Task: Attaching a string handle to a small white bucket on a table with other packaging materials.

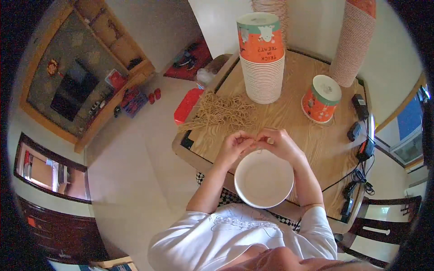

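A white paper bucket (263, 179) stands at the near table edge in front of me, its round mouth facing up and its inside bare white. My left hand (237, 145) and my right hand (277, 143) meet over its far rim, fingertips pinched together. Between them a thin bit of tan twine (259, 151) shows in part; the fingers hide most of it. My right wrist lies along the bucket's right side. Just beyond my left hand, a tangled heap of tan twine pieces (226, 111) spreads over the table's left side.
Beyond my hands rises a tall stack of nested paper buckets (263, 77). An upside-down orange and green bucket (322, 99) stands right of it, with another tall stack (355, 43) behind. Power adapters and cables (359, 176) line the right edge. A red plastic thing (187, 106) sits left; a dark chair (379, 230) stands right.
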Action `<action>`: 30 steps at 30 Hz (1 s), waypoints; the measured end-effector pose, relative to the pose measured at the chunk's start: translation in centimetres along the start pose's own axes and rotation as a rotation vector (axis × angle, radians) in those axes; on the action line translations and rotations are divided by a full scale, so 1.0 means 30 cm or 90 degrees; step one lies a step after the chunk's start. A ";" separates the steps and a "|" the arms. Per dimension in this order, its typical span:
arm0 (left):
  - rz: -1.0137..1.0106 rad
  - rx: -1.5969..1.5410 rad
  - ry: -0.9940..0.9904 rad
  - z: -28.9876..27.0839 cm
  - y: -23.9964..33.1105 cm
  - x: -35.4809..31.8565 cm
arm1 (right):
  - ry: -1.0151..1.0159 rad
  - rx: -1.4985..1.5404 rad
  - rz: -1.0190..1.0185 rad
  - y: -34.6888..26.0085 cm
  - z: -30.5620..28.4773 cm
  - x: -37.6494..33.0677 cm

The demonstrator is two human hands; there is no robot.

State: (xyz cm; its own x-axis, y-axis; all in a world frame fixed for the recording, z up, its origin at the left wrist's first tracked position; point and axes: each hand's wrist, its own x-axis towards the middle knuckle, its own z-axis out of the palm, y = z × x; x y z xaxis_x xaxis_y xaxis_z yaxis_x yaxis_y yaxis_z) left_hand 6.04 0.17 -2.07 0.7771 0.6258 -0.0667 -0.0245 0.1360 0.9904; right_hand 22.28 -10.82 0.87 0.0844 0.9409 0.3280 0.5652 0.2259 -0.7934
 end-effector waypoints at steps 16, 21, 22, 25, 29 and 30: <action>0.022 0.029 0.022 0.004 0.000 -0.012 | -0.020 -0.043 -0.008 0.016 0.006 -0.002; 0.010 0.047 0.022 -0.009 -0.024 -0.012 | -0.005 -0.024 0.031 0.000 0.005 -0.004; 0.018 0.057 0.028 -0.003 -0.013 -0.015 | -0.005 -0.024 0.031 -0.001 0.004 -0.004; 0.054 0.039 0.058 -0.001 -0.027 -0.009 | 0.004 -0.020 0.013 -0.004 0.003 -0.003; 0.037 0.009 0.121 -0.007 -0.027 -0.002 | 0.009 -0.023 -0.009 0.012 0.001 -0.005; 0.037 0.009 0.121 -0.006 -0.022 -0.003 | 0.002 -0.034 -0.017 0.015 0.002 -0.004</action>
State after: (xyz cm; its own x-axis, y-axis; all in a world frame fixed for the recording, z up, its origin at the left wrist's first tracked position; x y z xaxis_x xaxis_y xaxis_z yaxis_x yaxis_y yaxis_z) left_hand 5.88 0.16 -2.74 0.6419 0.7662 -0.0297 -0.0559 0.0854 0.9948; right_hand 22.48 -10.84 0.45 0.0709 0.9340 0.3502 0.6102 0.2371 -0.7560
